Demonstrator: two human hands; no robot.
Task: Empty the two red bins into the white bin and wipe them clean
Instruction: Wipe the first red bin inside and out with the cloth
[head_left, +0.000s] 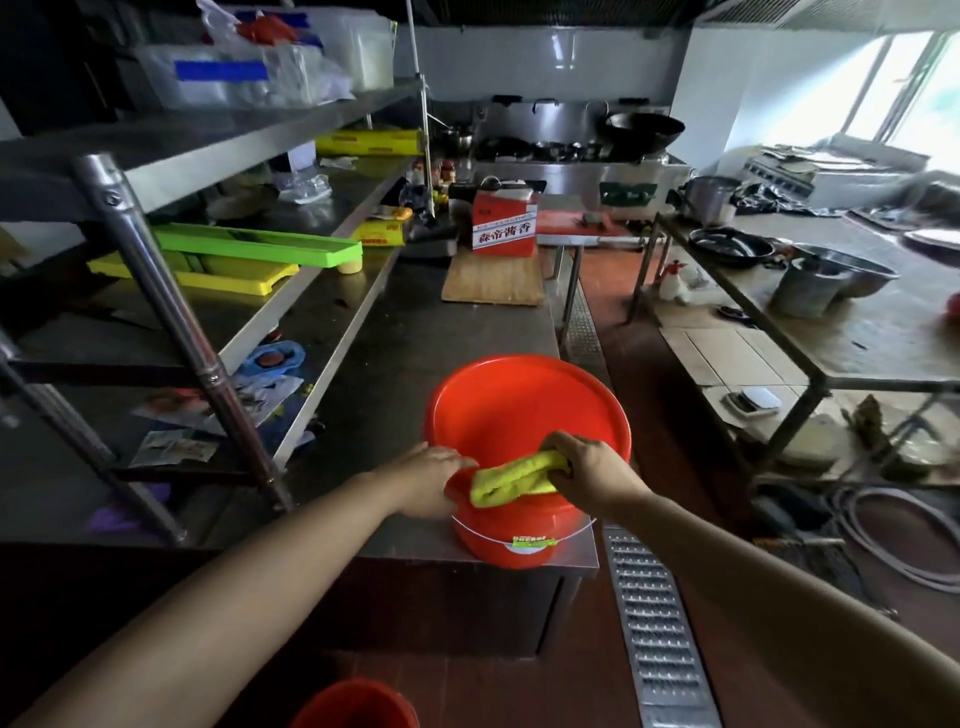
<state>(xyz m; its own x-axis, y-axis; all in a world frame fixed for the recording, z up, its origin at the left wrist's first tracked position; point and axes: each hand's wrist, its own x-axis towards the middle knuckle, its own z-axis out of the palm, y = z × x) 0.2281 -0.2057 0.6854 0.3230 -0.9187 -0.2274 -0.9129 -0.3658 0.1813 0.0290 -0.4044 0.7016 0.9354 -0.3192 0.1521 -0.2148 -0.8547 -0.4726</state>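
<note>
The right hand (587, 470) has its grip closed around a folded yellow cloth (514, 478), pressing it over the near rim of the red bin (524, 415). The left hand (428, 480) grips that rim from the outside, probably to stop the bin from sliding while it is wiped. The bin stands upright at the near corner of the steel table (410, 332), its inside looking empty, so the emptying seems done here. A second red bin (356, 704) shows at the bottom edge, on the floor. The white bin is not in view. A wooden board (493, 280) and a red carton (504, 226) sit well behind, and nothing crowds the bin.
</note>
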